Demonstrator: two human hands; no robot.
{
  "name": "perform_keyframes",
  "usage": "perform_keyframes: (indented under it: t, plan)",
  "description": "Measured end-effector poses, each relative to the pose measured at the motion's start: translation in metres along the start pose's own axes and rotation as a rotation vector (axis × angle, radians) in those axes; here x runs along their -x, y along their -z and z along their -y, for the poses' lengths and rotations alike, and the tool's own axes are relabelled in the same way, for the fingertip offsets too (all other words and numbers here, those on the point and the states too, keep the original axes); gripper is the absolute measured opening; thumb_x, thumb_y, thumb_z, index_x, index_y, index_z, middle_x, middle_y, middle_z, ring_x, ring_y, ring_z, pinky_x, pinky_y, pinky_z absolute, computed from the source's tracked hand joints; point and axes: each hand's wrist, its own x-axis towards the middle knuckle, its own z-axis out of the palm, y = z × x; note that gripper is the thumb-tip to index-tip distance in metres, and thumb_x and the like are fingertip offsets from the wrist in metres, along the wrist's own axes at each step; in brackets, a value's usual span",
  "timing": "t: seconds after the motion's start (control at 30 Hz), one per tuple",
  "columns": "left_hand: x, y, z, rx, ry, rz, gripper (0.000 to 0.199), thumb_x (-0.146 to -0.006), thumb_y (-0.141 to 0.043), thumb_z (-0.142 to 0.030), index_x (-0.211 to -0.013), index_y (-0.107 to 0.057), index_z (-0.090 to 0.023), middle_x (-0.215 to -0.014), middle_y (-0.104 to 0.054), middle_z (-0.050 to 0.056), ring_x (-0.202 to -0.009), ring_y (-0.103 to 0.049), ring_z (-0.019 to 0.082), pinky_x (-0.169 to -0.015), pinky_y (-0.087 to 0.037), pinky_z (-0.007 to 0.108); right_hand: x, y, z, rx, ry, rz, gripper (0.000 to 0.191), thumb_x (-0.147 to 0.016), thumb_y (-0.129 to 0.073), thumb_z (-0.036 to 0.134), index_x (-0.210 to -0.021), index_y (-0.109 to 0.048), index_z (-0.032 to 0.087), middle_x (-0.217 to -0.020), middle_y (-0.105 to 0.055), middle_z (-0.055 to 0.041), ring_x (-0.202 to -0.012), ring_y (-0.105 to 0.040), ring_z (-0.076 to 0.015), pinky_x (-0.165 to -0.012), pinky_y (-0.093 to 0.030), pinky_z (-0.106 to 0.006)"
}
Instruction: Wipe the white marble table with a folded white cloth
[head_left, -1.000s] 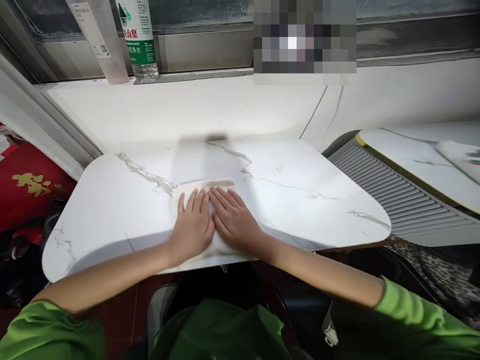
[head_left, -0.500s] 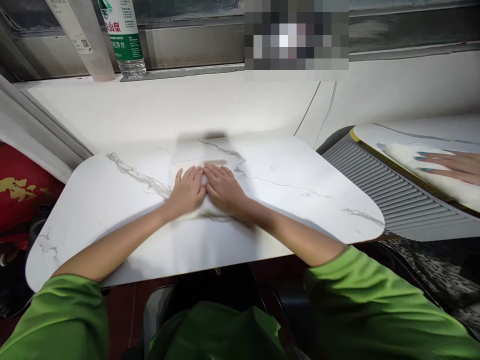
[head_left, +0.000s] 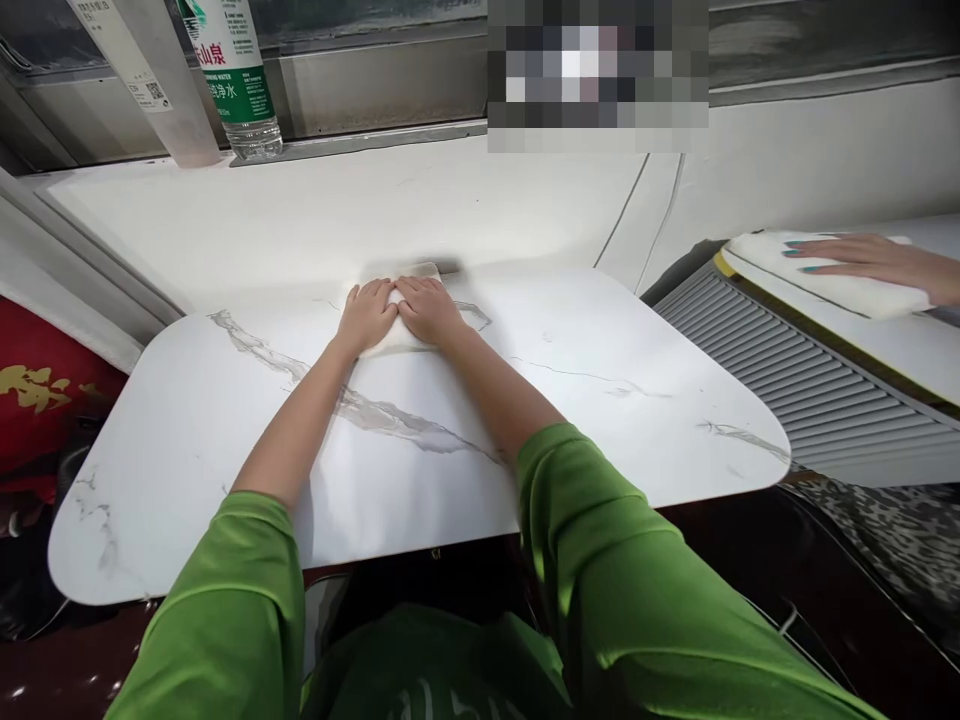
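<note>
Cream cloth (head_left: 395,342) lies under left hand (head_left: 367,316) and right hand (head_left: 429,309), both laid flat, on marbled, round-cornered tabletop (head_left: 420,500)

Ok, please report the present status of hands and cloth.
Left hand, right hand: both on cloth. Cloth by far edge of table. Wall just beyond.

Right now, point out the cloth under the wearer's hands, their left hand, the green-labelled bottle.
Cloth (head_left: 397,340), head view: near part.
Left hand (head_left: 367,317), head view: its back.
Green-labelled bottle (head_left: 237,92), head view: label.
</note>
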Motion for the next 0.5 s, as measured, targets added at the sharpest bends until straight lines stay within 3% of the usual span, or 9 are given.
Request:
perform_keyframes:
  t: [0.13, 0.23, 0.37, 0.5]
  plan:
    - [0.021, 0.004, -0.018, -0.047, 0.027, 0.026, 0.052, -0.096, -0.03, -0.02, -0.146, -0.043, -0.013, -0.158, -0.04, 0.012, -0.148, -0.033, 0.024, -0.123, -0.017, 0.05, 0.02, 0.005, 0.004, -0.003, 0.02, 0.003, 0.057, -0.094, -0.026, 0.016, -0.145, -0.046, 0.002, -0.154, -0.046, -0.0137, -0.144, -0.037, -0.0247, -0.121, -0.021, -0.042]
    - [0.047, 0.002, -0.044, -0.076, 0.061, 0.022, 0.053, -0.097, -0.029, -0.019, -0.148, -0.041, -0.009, -0.159, -0.038, 0.015, -0.149, -0.031, 0.027, -0.124, -0.016, 0.052, 0.051, 0.012, 0.005, 0.017, 0.057, -0.003, 0.056, -0.094, -0.027, 0.017, -0.144, -0.049, 0.002, -0.152, -0.048, -0.0148, -0.143, -0.04, -0.0253, -0.12, -0.024, -0.043]
    - [0.089, -0.005, -0.088, -0.075, 0.048, 0.058, 0.055, -0.097, -0.03, -0.019, -0.149, -0.04, -0.006, -0.159, -0.037, 0.018, -0.15, -0.03, 0.03, -0.124, -0.016, 0.056, 0.113, 0.024, 0.002, 0.064, 0.079, -0.017, 0.055, -0.095, -0.026, 0.018, -0.143, -0.051, 0.004, -0.152, -0.048, -0.0149, -0.142, -0.041, -0.0242, -0.12, -0.026, -0.043]
    - [0.128, -0.012, -0.133, -0.083, -0.052, 0.096, 0.056, -0.097, -0.032, -0.022, -0.149, -0.039, -0.004, -0.159, -0.036, 0.019, -0.15, -0.029, 0.031, -0.123, -0.016, 0.058, 0.185, 0.035, -0.009, 0.085, 0.112, -0.097, 0.055, -0.096, -0.026, 0.021, -0.141, -0.053, 0.005, -0.148, -0.053, -0.0154, -0.139, -0.046, -0.0254, -0.118, -0.032, -0.046]
